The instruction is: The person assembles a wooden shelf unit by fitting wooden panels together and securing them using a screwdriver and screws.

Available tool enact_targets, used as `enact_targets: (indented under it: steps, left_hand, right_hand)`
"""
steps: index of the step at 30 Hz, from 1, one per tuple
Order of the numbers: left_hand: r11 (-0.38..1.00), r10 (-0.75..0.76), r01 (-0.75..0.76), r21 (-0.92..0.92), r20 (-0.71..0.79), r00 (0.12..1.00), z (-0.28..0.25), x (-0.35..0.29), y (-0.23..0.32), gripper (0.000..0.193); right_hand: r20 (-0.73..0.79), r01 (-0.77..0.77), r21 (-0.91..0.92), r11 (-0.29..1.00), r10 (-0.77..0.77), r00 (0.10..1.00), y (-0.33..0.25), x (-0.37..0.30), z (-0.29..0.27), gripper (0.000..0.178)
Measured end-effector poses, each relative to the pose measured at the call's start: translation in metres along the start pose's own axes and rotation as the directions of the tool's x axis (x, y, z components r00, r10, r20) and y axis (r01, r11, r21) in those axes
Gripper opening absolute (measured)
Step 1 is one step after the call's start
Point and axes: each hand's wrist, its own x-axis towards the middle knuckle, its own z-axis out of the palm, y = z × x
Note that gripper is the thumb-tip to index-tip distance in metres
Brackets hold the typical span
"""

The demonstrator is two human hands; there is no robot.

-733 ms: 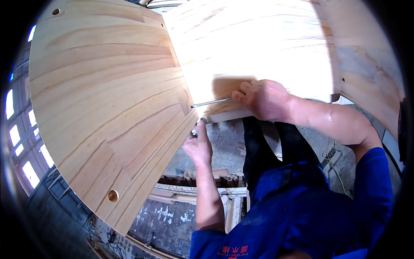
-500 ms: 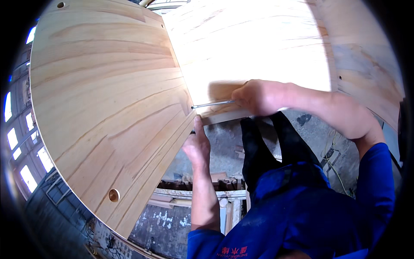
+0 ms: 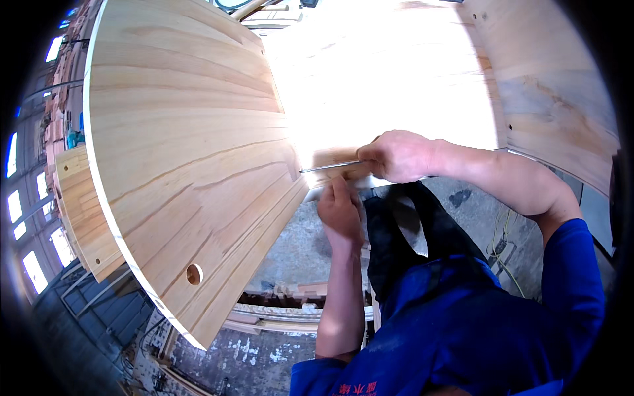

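Note:
My right hand (image 3: 399, 156) is closed around a screwdriver, its handle mostly hidden in the fist. The thin metal shaft of the screwdriver (image 3: 330, 166) points left, its tip at the corner where an upright pale wooden side panel (image 3: 198, 152) meets a brightly lit middle panel (image 3: 389, 79). Just below the shaft, my left hand (image 3: 341, 208) is closed at the near edge of the middle panel, fingertips on that edge. A round hole (image 3: 193, 274) shows low in the side panel.
Another wooden panel (image 3: 548, 86) stands on the right. Beyond the left panel is a smaller wooden piece (image 3: 89, 211). Below lie a concrete floor (image 3: 284, 257), wooden strips (image 3: 277, 323) and a yellowish cable (image 3: 505, 257) at the right.
My left hand has moved right, from the panel corner along the near edge. The screwdriver stays at the corner in my right hand. The view has shifted, showing more beyond the left panel.

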Motion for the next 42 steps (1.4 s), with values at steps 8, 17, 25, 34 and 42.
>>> enact_targets:
  steps: [8,17,25,34,42]
  left_hand:
    - [0.925,-0.096,0.084,-0.370,-0.015,0.995,0.022,0.029,0.002,0.018]
    - [0.928,-0.084,0.055,-0.369,-0.061,0.995,0.029,0.029,0.000,0.019]
    - [0.935,0.005,-0.006,-0.356,-0.005,1.000,0.028,0.035,-0.002,0.023]
    - [0.900,-0.164,0.239,-0.364,0.223,0.961,0.015,0.024,0.013,0.016]
    - [0.870,-0.140,0.360,-0.337,0.531,0.835,0.022,0.023,0.042,0.010]
  right_hand:
    - [-0.109,-0.034,-0.234,0.972,0.008,0.994,-0.011,-0.011,-0.002,0.021]
    - [-0.064,0.029,-0.427,0.904,-0.063,0.996,-0.004,-0.015,0.000,0.028]
    - [0.086,0.099,0.064,0.993,-0.105,0.991,0.016,0.009,-0.013,0.028]
    - [-0.053,-0.107,-0.119,0.987,0.101,0.993,-0.004,-0.043,-0.030,0.035]
    - [-0.311,-0.210,0.282,0.936,0.296,0.903,-0.014,-0.155,0.018,0.028]
